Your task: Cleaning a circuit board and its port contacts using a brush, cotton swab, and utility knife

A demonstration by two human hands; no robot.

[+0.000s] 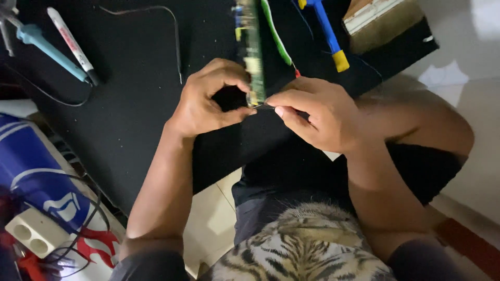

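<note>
A tiger-print shirt [297, 244] fills the bottom of the view, with both forearms reaching out over a black mat [130, 104]. The left hand [208, 101] pinches the near end of a green circuit board [252, 52], standing it on edge so its lower corner faces the right hand [317, 112]. That hand's fingers are closed on a thin wire [262, 105] touching that corner; a soldering iron [47, 47] and marker pen [70, 44] lie well apart at upper left.

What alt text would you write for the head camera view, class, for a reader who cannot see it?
Two bare hands work at the near end of a narrow green circuit board on a black mat: the left hand pinches the board's end, the right hand holds a thin wire to it. A light blue soldering iron and a white marker lie at the far left.
</note>
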